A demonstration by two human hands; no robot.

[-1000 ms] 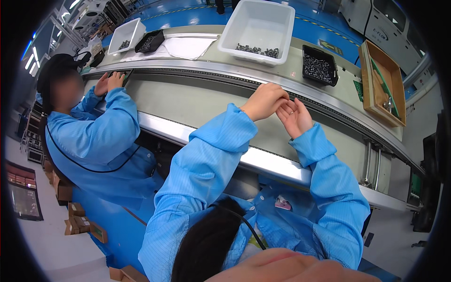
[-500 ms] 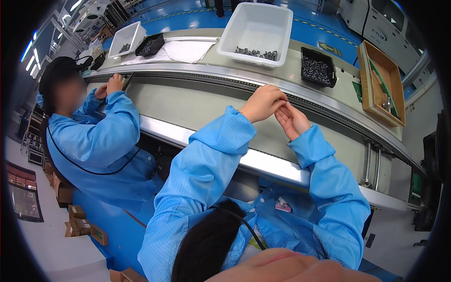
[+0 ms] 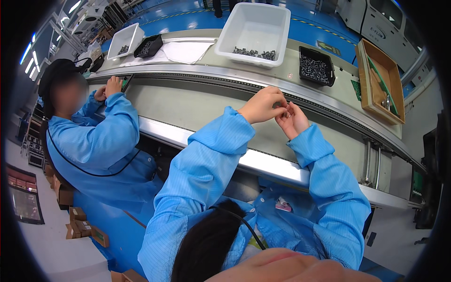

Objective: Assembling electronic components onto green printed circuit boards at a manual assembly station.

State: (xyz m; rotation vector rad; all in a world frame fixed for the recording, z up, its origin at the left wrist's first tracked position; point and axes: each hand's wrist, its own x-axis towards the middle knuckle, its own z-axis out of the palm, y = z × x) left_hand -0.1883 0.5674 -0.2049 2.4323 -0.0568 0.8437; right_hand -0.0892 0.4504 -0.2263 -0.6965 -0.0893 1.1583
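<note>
Above the conveyor (image 3: 197, 101), my left hand (image 3: 263, 105) reaches in with its fingers bent and closed in a pinch. My right hand (image 3: 294, 122) faces it, palm partly turned up, fingers curled in. The fingertips of both hands meet at one spot. A tiny item may be between them, but the fingers hide it and I cannot make out what it is. Beyond my hands stand a white plastic bin (image 3: 256, 30) and a black tray (image 3: 324, 81), each holding small dark parts.
At the right, a cardboard box (image 3: 369, 96) holds a green board (image 3: 383, 87). A co-worker in a blue smock (image 3: 94, 150) works at the left, hands on a green board. Farther left stand another white bin (image 3: 127, 42), a black tray (image 3: 148, 47) and white sheets (image 3: 185, 50).
My left fingers have bent more, and my right fingers have curled inward toward them. Both hands stay at nearly the same place over the conveyor.
</note>
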